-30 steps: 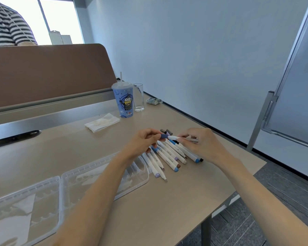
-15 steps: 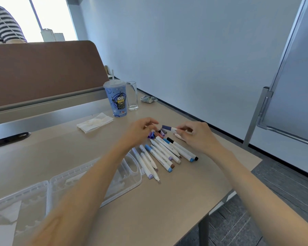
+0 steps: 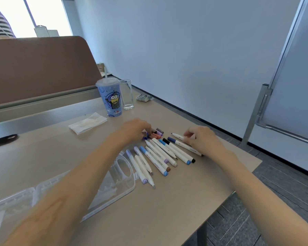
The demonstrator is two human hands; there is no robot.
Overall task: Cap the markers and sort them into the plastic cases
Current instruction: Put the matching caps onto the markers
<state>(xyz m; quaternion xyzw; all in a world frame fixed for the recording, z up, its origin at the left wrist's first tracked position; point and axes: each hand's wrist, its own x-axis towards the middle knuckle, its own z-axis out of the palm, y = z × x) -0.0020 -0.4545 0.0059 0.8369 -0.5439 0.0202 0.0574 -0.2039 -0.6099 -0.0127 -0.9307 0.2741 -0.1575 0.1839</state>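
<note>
The left hand (image 3: 134,129) hides its own fingers; the leftmost plastic case (image 3: 11,203) is cut off.

White markers (image 3: 155,161) in a flat row beside clear open plastic cases (image 3: 125,184)

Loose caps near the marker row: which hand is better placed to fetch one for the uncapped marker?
Left. The left hand is right at the loose caps, while the right hand pinches the uncapped marker, tip toward them.
</note>
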